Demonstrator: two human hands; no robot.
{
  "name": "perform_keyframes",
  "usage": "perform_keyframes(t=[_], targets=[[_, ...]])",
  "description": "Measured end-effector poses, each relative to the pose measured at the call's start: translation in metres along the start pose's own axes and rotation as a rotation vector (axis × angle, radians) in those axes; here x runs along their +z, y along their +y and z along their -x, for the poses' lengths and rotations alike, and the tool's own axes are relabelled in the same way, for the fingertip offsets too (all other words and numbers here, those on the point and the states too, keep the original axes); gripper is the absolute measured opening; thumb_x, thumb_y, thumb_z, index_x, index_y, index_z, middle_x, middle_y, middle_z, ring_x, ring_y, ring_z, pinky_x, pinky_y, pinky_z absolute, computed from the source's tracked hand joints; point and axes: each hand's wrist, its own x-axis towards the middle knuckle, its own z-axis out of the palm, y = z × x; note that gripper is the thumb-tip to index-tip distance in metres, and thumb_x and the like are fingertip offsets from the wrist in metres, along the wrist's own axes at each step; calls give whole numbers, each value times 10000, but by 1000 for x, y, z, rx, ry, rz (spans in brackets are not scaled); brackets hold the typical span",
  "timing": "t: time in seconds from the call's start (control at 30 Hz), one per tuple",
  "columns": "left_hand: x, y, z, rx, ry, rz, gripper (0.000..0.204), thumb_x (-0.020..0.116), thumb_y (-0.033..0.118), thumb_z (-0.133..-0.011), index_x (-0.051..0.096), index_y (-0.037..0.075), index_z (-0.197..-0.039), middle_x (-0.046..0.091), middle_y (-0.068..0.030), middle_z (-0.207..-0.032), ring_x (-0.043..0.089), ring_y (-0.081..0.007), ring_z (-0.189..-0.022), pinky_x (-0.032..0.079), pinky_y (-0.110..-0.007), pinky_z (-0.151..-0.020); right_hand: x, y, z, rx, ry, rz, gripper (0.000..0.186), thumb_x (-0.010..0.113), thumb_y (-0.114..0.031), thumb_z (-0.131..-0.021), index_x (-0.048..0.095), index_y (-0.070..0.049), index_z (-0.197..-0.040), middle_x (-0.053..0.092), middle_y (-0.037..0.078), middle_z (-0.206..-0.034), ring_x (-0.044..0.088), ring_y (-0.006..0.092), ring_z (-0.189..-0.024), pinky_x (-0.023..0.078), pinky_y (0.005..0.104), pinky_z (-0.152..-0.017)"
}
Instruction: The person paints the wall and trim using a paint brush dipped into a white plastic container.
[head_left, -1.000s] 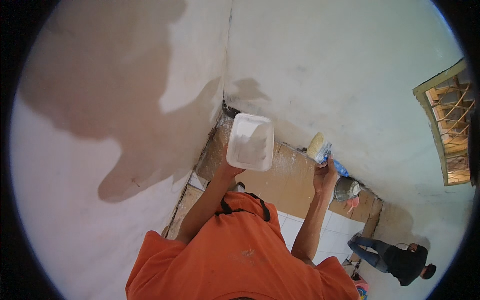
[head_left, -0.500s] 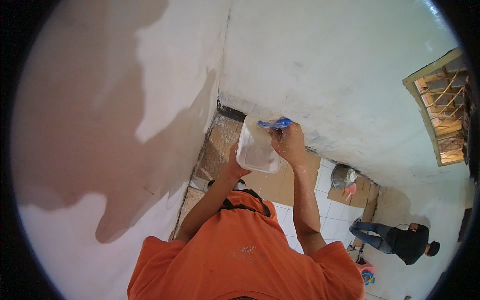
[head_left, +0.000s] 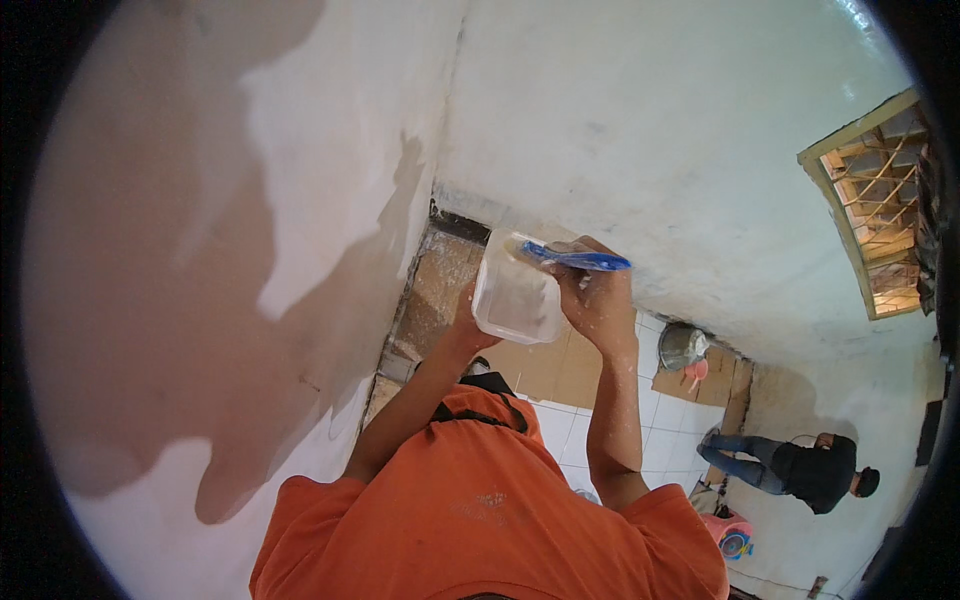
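White plastic tub [head_left: 520, 305] sits near the middle of the head view, its long side running roughly from twelve to six. All clock positions below are taken from the tub, with twelve at the top.

Your left hand [head_left: 470, 318] is at eight o'clock, holding the tub by its side and underside. Those fingers are mostly hidden behind the tub, so their spacing cannot be told.

Your right hand [head_left: 602, 300] is at three o'clock, fingers narrow around the brush [head_left: 585, 260]. The blue handle points toward three; the bristles are at the tub's twelve o'clock end, over or in its opening. Whether they touch the inside cannot be told. Pale residue coats the tub's inner face; its depth is unclear.

Surroundings: two pale walls meet in a corner at eleven. A broad shadow [head_left: 190, 300] lies on the left wall at nine. Cardboard [head_left: 545, 372] covers the floor just below the tub, near white tiles [head_left: 655, 410]. A grey bucket [head_left: 680, 345] stands toward four, a pink dipper [head_left: 697, 371] just beside it. A barred window [head_left: 880, 210] is near three. Another person [head_left: 815, 472], in dark top and jeans, is at four, well apart from you. Your orange shirt [head_left: 490, 510] fills six.
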Motion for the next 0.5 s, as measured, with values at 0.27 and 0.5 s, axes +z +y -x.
perform_keyframes(t=[0.27, 0.5], targets=[[-9, -3, 6, 22, 12, -80, 547, 412, 430, -980, 419, 101, -1417, 523, -133, -1366, 551, -294, -1219, 460, -497, -1028, 23, 26, 24, -16, 29, 152, 132, 650, 23, -798, 690, 8, -922, 633, 120, -759, 593, 220, -656, 474, 297, -630], [-32, -1, 15, 64, 4, -249, 563, 420, 434, -977, 394, 98, -1428, 526, -136, -1358, 552, -284, -1221, 474, -477, -1018, 23, 3, 27, 31, 143, 118, 63, 668, -42, -773, 656, -11, -826, 610, 180, -694, 609, 324, -614, 464, 365, -562]])
